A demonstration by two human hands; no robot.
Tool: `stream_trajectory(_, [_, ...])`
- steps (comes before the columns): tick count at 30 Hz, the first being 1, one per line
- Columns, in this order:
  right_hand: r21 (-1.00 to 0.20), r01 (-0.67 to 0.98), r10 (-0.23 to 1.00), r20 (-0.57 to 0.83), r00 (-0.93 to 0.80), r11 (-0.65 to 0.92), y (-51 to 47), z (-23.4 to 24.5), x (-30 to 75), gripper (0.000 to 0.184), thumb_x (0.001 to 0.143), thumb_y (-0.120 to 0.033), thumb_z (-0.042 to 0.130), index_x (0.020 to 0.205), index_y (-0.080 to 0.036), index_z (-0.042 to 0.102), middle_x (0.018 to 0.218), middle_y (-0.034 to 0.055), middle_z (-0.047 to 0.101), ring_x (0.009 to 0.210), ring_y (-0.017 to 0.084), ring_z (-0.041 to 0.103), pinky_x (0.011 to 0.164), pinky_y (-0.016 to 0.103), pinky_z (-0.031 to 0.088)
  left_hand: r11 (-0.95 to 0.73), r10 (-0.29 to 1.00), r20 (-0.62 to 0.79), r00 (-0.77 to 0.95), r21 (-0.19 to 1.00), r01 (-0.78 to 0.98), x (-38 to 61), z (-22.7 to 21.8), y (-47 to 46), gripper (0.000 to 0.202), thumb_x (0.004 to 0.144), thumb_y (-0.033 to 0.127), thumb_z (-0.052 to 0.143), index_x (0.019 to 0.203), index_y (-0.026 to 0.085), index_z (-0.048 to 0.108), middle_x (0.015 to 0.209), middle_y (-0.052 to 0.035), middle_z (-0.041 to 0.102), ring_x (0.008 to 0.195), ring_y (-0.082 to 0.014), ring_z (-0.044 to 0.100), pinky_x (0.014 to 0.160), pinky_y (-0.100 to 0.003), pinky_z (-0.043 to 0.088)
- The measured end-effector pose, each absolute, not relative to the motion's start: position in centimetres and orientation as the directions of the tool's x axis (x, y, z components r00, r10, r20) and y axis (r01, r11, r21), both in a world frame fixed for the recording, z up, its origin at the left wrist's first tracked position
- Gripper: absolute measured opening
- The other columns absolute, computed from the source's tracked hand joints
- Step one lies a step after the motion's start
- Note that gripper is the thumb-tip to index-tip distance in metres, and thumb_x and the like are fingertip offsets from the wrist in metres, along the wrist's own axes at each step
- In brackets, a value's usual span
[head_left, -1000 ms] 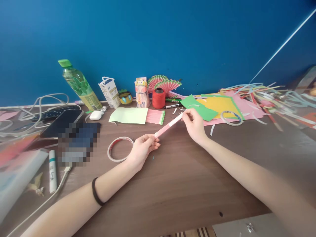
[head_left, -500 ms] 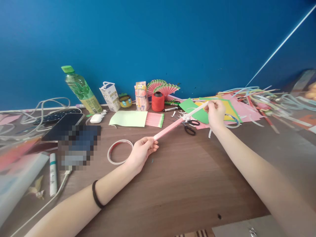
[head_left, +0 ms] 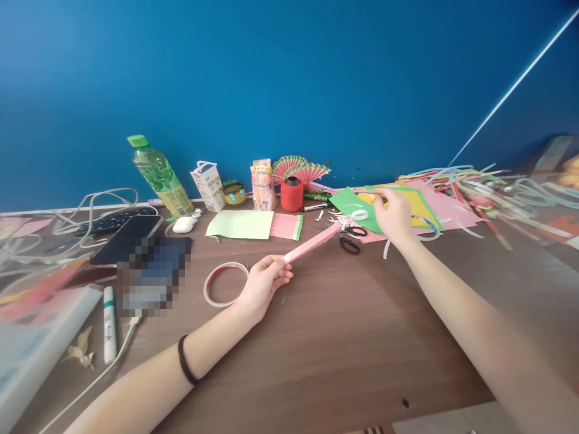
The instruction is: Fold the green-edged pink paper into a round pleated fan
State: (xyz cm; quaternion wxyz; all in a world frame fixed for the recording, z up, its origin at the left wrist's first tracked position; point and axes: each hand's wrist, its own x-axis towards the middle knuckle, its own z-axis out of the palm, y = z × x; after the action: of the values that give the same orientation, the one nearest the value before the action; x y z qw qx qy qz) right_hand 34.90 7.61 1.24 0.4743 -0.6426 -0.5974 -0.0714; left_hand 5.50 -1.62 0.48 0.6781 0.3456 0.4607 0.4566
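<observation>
My left hand (head_left: 265, 282) is closed on the near end of a long folded pink paper strip (head_left: 313, 242), which slants up and to the right above the wooden table (head_left: 325, 337). My right hand (head_left: 392, 214) is apart from the pink strip, over the green paper (head_left: 347, 201) and yellow paper (head_left: 418, 204). Its fingers are pinched on a thin white strip that shows only faintly. Black-handled scissors (head_left: 351, 238) lie just past the pink strip's far end.
A tape roll (head_left: 225, 284) lies by my left hand. Along the blue wall stand a green bottle (head_left: 159, 178), a small carton (head_left: 207, 178), a red thread spool (head_left: 292, 194) and paper fans (head_left: 298, 168). A phone (head_left: 129, 232), cables and a marker (head_left: 108, 323) are at left; loose paper strips (head_left: 488, 187) at right.
My right hand peeled a white strip off the pink strip, drew it away to the right, and now hovers over the coloured papers. My left hand has kept hold of the pink strip.
</observation>
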Motion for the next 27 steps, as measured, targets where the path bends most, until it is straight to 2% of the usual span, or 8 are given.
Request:
stream_trajectory(4, [-0.57,0.764,0.869,0.493,0.024,0.303,8.2,2.1,31.4,0.019,0.078,-0.017,0.045,0.083,-0.018,0.063,0.086,0.0071,0.067,0.075,0.019,0.06,0.068,0.033,0.045,0.234,0.96,-0.218,0.177,0.97,-0.072,4.4,2.7,-0.3,0.01,0.064,0.021,0.062,0.069,0.013,0.058,0.064,-0.0003,0.06,0.055,-0.0082,0.055,0.057,-0.021,0.044])
stream_trajectory(8, [-0.57,0.713,0.907,0.338,-0.25,0.409,9.4,2.5,27.7,0.016,0.079,-0.023,0.051,0.085,-0.017,0.065,0.091,0.0066,0.068,0.083,0.018,0.061,0.075,0.031,0.046,0.074,0.972,-0.124,0.2,0.968,0.24,1.8,5.7,1.8,0.007,0.061,0.021,0.06,0.064,0.014,0.061,0.053,0.0019,0.056,0.05,-0.0088,0.051,0.053,-0.02,0.039])
stream_trajectory(12, [-0.479,0.723,0.865,0.211,-0.455,0.497,10.0,2.1,23.7,0.042,0.077,-0.036,0.058,0.113,-0.015,0.056,0.119,0.0116,0.057,0.106,0.023,0.054,0.09,0.033,0.041,0.068,0.984,-0.089,0.154,0.988,0.137,-0.2,6.7,3.0,0.009,0.061,0.023,0.06,0.063,0.014,0.06,0.058,0.0023,0.055,0.052,-0.0077,0.049,0.053,-0.019,0.039])
stream_trajectory(14, [-0.386,0.79,0.875,0.119,-0.469,0.476,10.0,1.8,22.0,0.066,0.069,-0.047,0.064,0.124,-0.015,0.048,0.126,0.016,0.05,0.116,0.03,0.045,0.093,0.04,0.037,0.072,0.987,-0.087,0.132,0.991,0.114,-0.6,6.6,3.2,0.01,0.061,0.024,0.06,0.062,0.014,0.059,0.058,0.0019,0.055,0.052,-0.0075,0.049,0.052,-0.02,0.038])
stream_trajectory(15, [-0.347,0.821,0.888,0.098,-0.448,0.453,9.9,1.6,21.4,0.067,0.069,-0.047,0.064,0.125,-0.015,0.046,0.126,0.0168,0.049,0.117,0.033,0.042,0.093,0.042,0.037,0.075,0.988,-0.088,0.124,0.991,0.107,-0.6,6.5,3.3,0.011,0.061,0.024,0.061,0.062,0.014,0.059,0.059,0.0015,0.055,0.052,-0.0075,0.049,0.051,-0.02,0.038])
stream_trajectory(22, [-0.385,0.837,0.917,0.07,-0.393,0.389,10.3,1.6,22.3,0.037,0.073,-0.026,0.06,0.108,-0.015,0.056,0.106,0.0127,0.057,0.097,0.025,0.054,0.078,0.032,0.042,0.069,0.994,-0.076,0.085,0.995,0.079,-0.8,6.1,3.7,0.022,0.064,0.034,0.065,0.063,0.013,0.057,0.06,0.0003,0.057,0.053,-0.0086,0.053,0.053,-0.021,0.041])
stream_trajectory(25, [-0.439,0.817,0.917,0.045,-0.396,0.374,10.2,2.9,23.7,0.04,0.073,-0.029,0.06,0.111,-0.016,0.054,0.096,0.0082,0.06,0.078,0.018,0.057,0.066,0.027,0.043,0.048,0.995,-0.05,0.081,0.998,0.027,-0.9,5.7,4.1,0.023,0.066,0.035,0.065,0.068,0.014,0.058,0.062,-0.0001,0.059,0.057,-0.009,0.055,0.057,-0.021,0.044])
stream_trajectory(27, [-0.53,0.771,0.93,0.117,-0.347,0.354,9.7,4.0,24.3,0.039,0.071,-0.027,0.06,0.109,-0.016,0.056,0.097,0.0082,0.059,0.079,0.017,0.057,0.067,0.027,0.042,0.061,0.995,-0.057,0.085,0.997,-0.042,-1.0,5.4,4.4,0.022,0.067,0.034,0.065,0.073,0.014,0.059,0.065,-0.0011,0.061,0.06,-0.0099,0.057,0.059,-0.021,0.045])
